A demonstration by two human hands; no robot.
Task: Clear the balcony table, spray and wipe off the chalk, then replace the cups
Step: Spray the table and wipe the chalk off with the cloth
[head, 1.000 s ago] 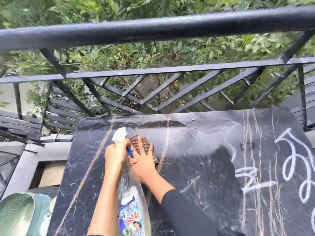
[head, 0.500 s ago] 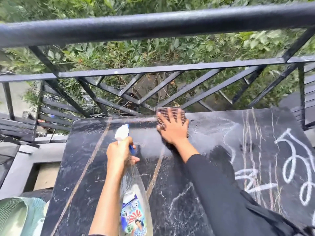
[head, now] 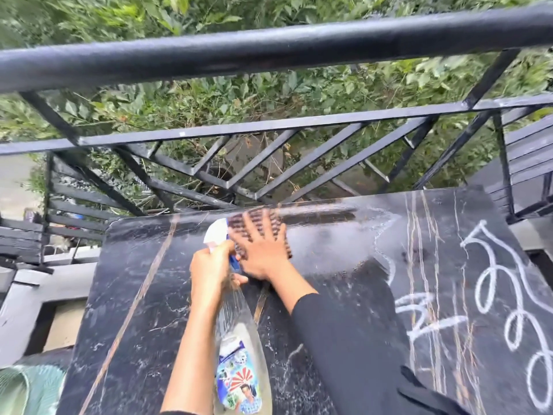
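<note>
A black marble table (head: 128,310) fills the lower view, wet and shiny across its far middle. White chalk scribbles (head: 493,283) cover its right side. My left hand (head: 211,269) grips the neck of a clear spray bottle (head: 239,354) with a white nozzle and a colourful label, held over the table. My right hand (head: 263,247) presses flat with spread fingers on a brown checked cloth (head: 254,218) near the table's far edge, just right of the bottle's nozzle. No cups are in view.
A black metal balcony railing (head: 269,46) runs right behind the table's far edge, with green foliage beyond. A green woven object (head: 27,390) sits at the bottom left beside the table. A grey ledge (head: 45,289) lies to the left.
My right hand slid the cloth from the left-middle up to the far edge, then back left toward the nozzle. The left hand kept hold of the bottle, nearly still.
</note>
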